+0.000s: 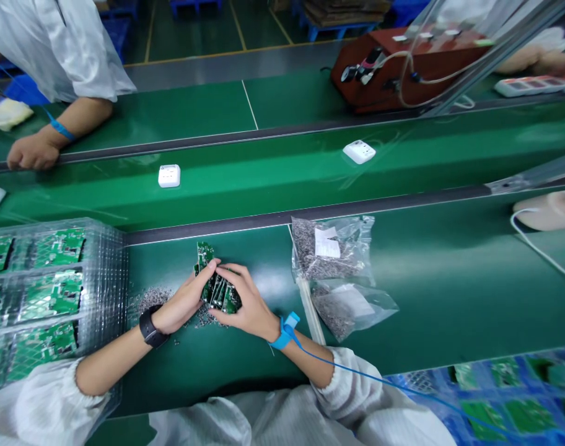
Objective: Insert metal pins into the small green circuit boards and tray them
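Observation:
Several green circuit boards are bunched together between my two hands above the green table. My left hand is wrapped round their left side, with a dark watch on its wrist. From the right, my right hand grips the same boards with thumb and fingers; a blue strap with a cord circles that wrist. One board stands up higher at the back of the bunch. A pile of small metal parts lies left of the boards, partly behind my left forearm, and more of these parts lie beneath the boards.
Stacked clear trays of boards stand at left. Two bags of small parts lie right of my hands. A green conveyor carries white devices. Blue trays are lower right. A person's hand rests across the conveyor.

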`<state>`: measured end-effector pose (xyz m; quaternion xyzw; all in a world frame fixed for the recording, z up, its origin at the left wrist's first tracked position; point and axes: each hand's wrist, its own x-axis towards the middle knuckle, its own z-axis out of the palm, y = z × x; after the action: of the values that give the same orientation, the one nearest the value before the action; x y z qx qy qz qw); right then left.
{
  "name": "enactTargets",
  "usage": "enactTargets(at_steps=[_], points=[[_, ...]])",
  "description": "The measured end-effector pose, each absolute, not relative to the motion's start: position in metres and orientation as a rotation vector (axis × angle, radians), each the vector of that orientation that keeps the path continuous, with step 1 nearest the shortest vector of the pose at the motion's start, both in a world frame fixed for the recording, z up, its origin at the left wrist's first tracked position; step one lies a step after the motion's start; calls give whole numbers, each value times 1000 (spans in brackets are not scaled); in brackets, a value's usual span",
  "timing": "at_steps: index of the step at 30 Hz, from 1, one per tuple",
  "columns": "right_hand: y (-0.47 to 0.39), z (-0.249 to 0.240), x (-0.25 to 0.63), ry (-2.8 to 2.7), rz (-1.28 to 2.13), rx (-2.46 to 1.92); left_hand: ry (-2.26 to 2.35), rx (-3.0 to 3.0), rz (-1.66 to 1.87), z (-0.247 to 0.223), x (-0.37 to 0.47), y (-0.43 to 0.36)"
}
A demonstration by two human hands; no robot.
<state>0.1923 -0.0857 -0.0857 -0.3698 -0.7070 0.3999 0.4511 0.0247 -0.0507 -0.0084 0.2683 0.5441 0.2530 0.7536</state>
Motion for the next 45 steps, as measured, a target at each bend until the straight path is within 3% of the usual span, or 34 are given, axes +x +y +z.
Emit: enactTargets(at_steps=[28, 37, 45], points=[[-81, -79, 196, -1647, 910, -937, 1246, 712, 549, -11, 22, -45], [-69, -79, 214, -1674, 881, -1047, 1080, 1141, 251, -9, 23, -49], [-71, -79, 210, -1713, 964, -1067, 1048, 1168, 191, -5, 18, -45]])
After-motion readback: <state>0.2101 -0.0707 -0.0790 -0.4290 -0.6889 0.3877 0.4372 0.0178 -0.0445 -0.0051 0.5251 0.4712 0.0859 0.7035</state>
